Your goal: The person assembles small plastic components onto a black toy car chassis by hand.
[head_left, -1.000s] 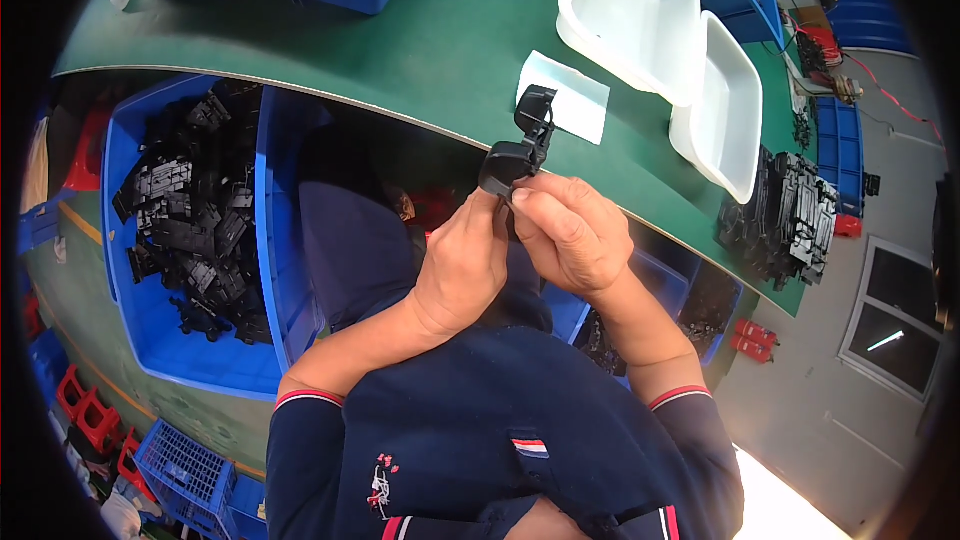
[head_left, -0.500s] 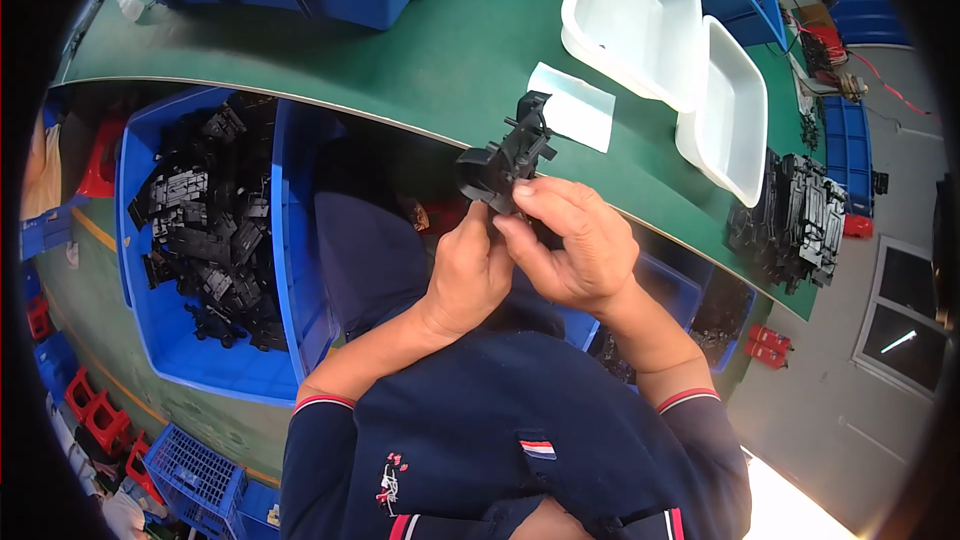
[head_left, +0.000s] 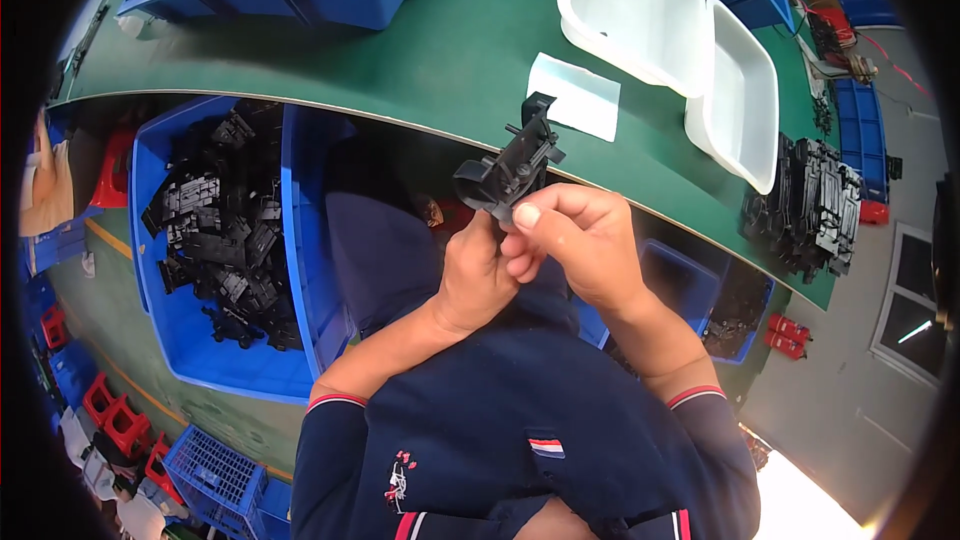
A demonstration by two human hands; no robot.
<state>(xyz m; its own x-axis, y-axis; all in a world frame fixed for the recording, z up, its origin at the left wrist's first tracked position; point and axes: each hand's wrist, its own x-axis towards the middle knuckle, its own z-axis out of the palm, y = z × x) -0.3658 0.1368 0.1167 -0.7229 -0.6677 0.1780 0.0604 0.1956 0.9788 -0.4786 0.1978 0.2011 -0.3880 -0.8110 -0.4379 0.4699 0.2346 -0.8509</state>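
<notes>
- While both hands meet at chest height, the black plastic part [head_left: 512, 162] sits pinched between them, raised just in front of the green table [head_left: 430, 50] edge.
- The right hand [head_left: 570, 245] has thumb and fingers closed on the part's lower end.
- The left hand [head_left: 478, 275] has its fingers curled tight against the same end from below.
- To the left, a blue bin [head_left: 175, 330] holds more black parts.
- On the table lie a white sheet [head_left: 578, 98] and two white trays [head_left: 640, 10].
</notes>
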